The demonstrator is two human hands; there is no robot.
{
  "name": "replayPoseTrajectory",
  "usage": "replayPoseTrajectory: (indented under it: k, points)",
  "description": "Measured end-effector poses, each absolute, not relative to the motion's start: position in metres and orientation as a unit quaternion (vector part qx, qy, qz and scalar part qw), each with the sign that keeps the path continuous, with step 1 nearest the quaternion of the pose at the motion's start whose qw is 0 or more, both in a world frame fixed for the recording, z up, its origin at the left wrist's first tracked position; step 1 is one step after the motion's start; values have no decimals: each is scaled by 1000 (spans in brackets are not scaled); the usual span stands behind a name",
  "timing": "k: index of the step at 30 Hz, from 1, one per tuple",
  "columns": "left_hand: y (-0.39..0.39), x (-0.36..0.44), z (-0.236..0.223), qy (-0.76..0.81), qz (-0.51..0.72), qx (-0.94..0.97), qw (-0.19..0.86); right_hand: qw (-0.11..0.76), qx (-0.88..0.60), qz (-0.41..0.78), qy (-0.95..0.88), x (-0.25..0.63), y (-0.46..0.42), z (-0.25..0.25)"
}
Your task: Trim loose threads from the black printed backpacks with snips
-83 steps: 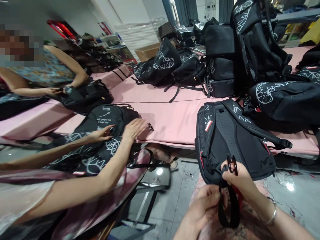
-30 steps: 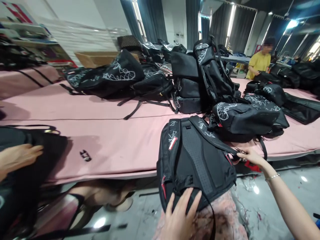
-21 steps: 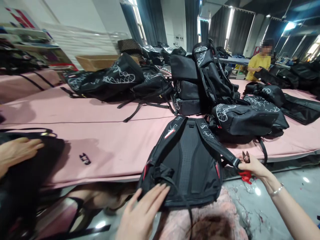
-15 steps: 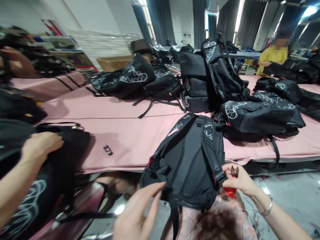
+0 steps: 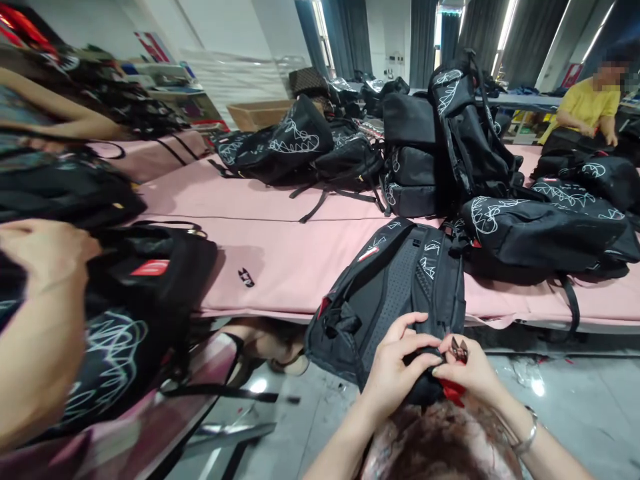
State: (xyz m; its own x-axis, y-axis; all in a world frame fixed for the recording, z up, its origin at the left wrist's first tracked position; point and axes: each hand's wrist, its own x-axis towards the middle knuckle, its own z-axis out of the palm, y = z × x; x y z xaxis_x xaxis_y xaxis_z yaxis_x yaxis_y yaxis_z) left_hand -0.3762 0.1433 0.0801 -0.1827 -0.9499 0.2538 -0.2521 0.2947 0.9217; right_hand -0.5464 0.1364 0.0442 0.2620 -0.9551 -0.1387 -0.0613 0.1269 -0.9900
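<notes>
A black backpack (image 5: 387, 300) leans against the table edge close to my body, its padded back panel and shoulder straps facing up. My left hand (image 5: 400, 357) is closed at the lower end of the right-hand strap, fingers pinching black material. My right hand (image 5: 473, 370) meets it there, thumb and fingers also pressed on the strap. Tucked in that same hand is a small pair of thread snips (image 5: 458, 349), blades up, with a red handle (image 5: 453, 392) below the palm. The exact spot both hands grip is partly hidden by the fingers.
The pink-covered table (image 5: 240, 233) holds several black backpacks with white scribble prints, including a stack (image 5: 415, 153) behind mine. A small dark snips-like piece (image 5: 246, 278) lies on it. On the left, a co-worker's arm (image 5: 45, 320) reaches over another backpack (image 5: 150, 313). A person in yellow (image 5: 585, 107) stands far right.
My left hand has moved right and up to join my right hand at the strap end. The view has turned slightly left. The co-worker's hand on the left has shifted on the bag.
</notes>
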Motion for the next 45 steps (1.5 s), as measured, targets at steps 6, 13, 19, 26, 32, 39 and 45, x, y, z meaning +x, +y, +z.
replayPoseTrajectory:
  k: [6,13,19,26,32,39,45]
  points:
    - [144,-387,78,-443,-483,503,563,601,-519,-380,474,-540,136,41]
    - [156,-386,67,-405,-542,436,594,592,-518,-382,485,-540,135,41]
    - [145,-373,63,-564,-433,455,536,611,-523,-361,472,-542,132,54]
    - [130,-366,73,-696,-299,409,509,617,-541,-335,463,-545,127,61]
    - [140,-379,76,-698,-210,461,507,572,-570,-349,476,-539,132,65]
    - [143,-385,71,-637,-222,514,529,382,-737,-320,456,-571,125,98]
    - [144,-388,73,-662,-221,505,508,201,-874,-191,398,-581,107,129]
